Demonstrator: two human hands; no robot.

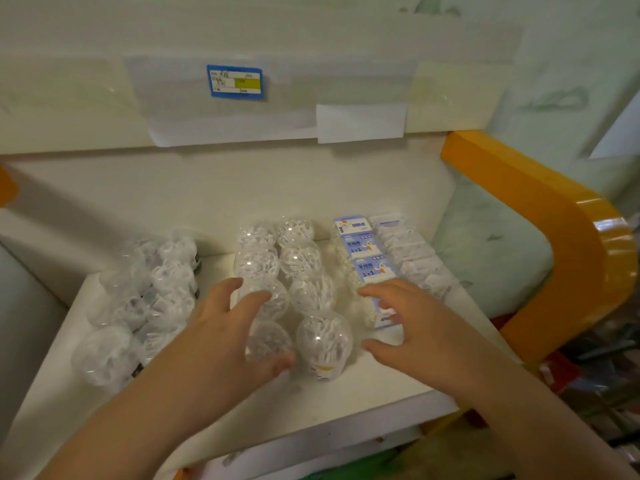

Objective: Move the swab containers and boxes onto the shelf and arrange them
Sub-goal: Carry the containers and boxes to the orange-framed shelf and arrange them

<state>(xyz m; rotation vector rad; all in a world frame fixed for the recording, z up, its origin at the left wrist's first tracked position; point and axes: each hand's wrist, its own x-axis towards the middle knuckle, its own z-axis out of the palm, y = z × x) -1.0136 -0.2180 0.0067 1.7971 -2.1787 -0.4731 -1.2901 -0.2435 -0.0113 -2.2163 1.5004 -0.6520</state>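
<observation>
Several clear round swab containers [300, 259] stand in rows on the white shelf [381, 379]. A second group of clear containers [138, 306] fills the left side. Blue-and-white boxes [363, 261] lie in a row at the right, with clear flat packs [412, 258] beside them. My left hand [225, 337] curls around a front container [268, 341], fingers spread, thumb against its near side. My right hand [412, 323] hovers open just right of the front-most container [325, 342], its fingertips over the nearest blue box.
An upper shelf edge carries a blue price tag [235, 81] and white paper labels. An orange curved rail [554, 223] bounds the shelf on the right, with a pale green panel inside it. Cluttered goods lie at the lower right.
</observation>
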